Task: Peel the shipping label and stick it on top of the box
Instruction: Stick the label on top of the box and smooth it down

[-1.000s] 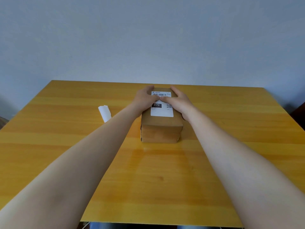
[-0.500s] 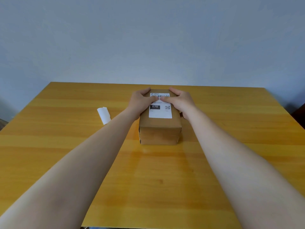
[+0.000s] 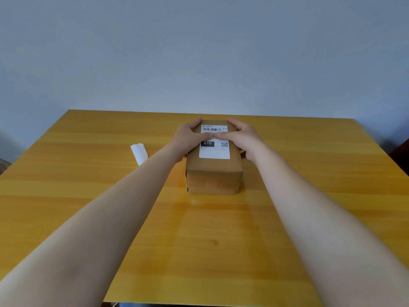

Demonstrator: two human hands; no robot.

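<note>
A brown cardboard box stands in the middle of the table. A white shipping label with a barcode, "070" and a QR code lies flat on its top. My left hand wraps the box's left side and my right hand wraps its right side. Both thumbs meet across the label's middle and press on it. The fingers reach over the box's far edge.
A curled white strip of backing paper lies on the yellow wooden table to the left of the box. A plain wall stands behind the table's far edge.
Both thumbs have slid down the label, from near the barcode to its middle. The box and the backing paper have stayed where they were.
</note>
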